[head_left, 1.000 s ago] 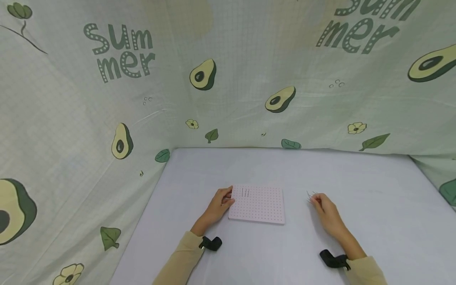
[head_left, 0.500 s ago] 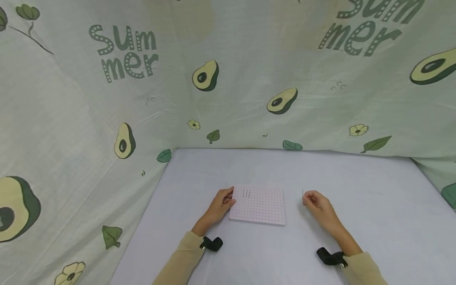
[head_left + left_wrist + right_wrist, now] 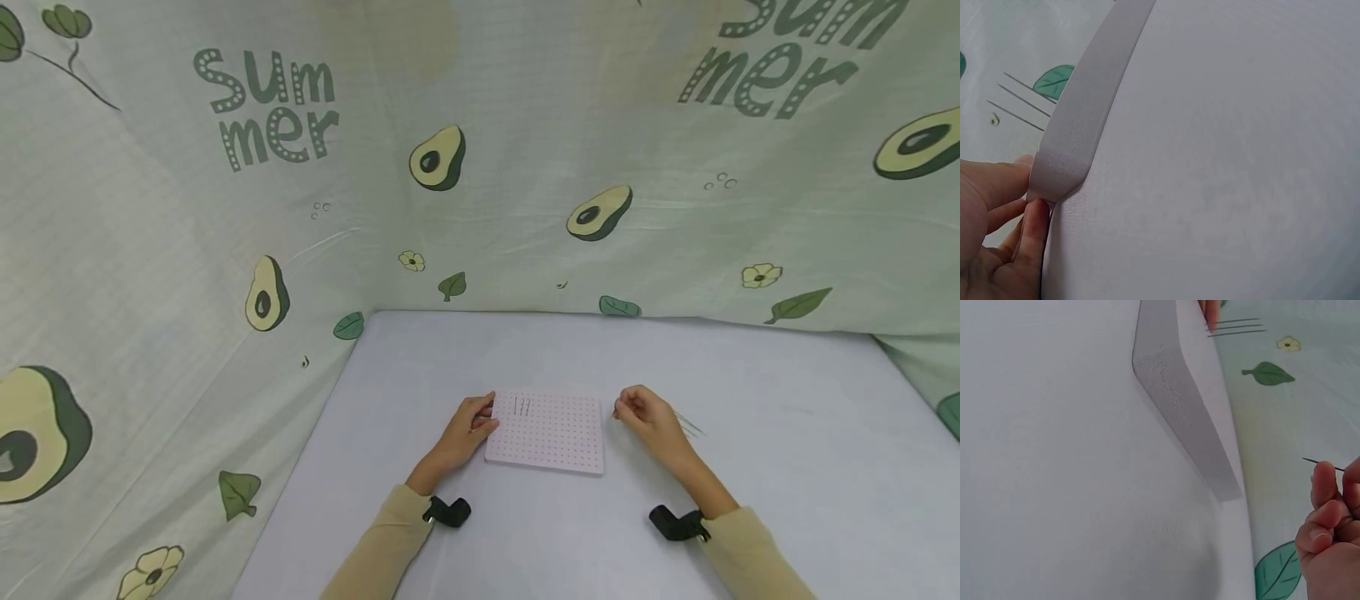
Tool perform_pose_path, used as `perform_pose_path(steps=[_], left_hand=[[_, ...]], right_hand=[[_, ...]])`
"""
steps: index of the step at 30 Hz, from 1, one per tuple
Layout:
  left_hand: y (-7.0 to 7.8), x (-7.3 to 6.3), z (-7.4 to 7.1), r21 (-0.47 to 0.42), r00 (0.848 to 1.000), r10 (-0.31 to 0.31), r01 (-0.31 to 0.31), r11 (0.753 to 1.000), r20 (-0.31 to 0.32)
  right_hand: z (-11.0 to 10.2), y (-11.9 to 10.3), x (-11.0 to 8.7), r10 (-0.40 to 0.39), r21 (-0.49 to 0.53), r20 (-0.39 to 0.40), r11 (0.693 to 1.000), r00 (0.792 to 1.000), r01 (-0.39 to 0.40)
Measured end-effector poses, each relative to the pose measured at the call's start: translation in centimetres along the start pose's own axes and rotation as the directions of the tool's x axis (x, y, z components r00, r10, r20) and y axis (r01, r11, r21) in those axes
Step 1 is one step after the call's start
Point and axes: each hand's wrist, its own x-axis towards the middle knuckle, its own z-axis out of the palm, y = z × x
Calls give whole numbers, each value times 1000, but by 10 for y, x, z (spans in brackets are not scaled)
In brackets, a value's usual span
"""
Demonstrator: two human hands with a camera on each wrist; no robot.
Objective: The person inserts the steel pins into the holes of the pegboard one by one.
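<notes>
A pale pink pegboard (image 3: 555, 433) with rows of small holes lies on the table. Three thin metal pins (image 3: 522, 407) stand upright near its far left corner; the left wrist view shows the same pins (image 3: 1022, 103) beyond the board's side. My left hand (image 3: 463, 432) grips the board's left edge, thumb and fingers against its thick side. Just off the board's right edge, my right hand (image 3: 651, 421) pinches a thin pin (image 3: 1316, 461) between thumb and fingertip. Several more pins (image 3: 688, 423) stick out behind that hand, their held ends hidden by the palm and fingers.
A white cloth covers the table (image 3: 525, 542). Behind it and to the left hangs a pale green curtain (image 3: 510, 108) printed with avocados and leaves. Black wrist cameras (image 3: 450, 512) sit on both forearms.
My right hand has moved left toward the board and turned; the pins fanned out ahead of its fingertips now trail behind it. My left hand stays at the board's edge.
</notes>
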Motion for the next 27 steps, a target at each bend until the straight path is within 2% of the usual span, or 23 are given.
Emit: perform_pose_path(steps=[2,6,9,16,20,27], left_hand=[[1,-1,0,-5,1000,-8,8,1000,2],[1,-1,0,-12,1000,-2,2,1000,-2],[0,-1,0,-15,1000,10,-10,1000,-5],[-1,1,-1,-2,1000,19,-19,1000,0],[1,1,-1,-6,1000,14,-14,1000,-1],[4,2,-1,-21,1000,2,-2,1000,-10]], right_hand=[[3,-12,3,-5,-10,14,1000,1000,5],[11,-18,8,-1,-31,31,1000,1000,2],[18,-7,14,-9,-40,39,999,999,11],[32,-2,24,8,-74,50,997,999,-5],[40,0,26,18,-62,84,998,996,-13],[55,-1,32,-28,-69,141,997,990,38]])
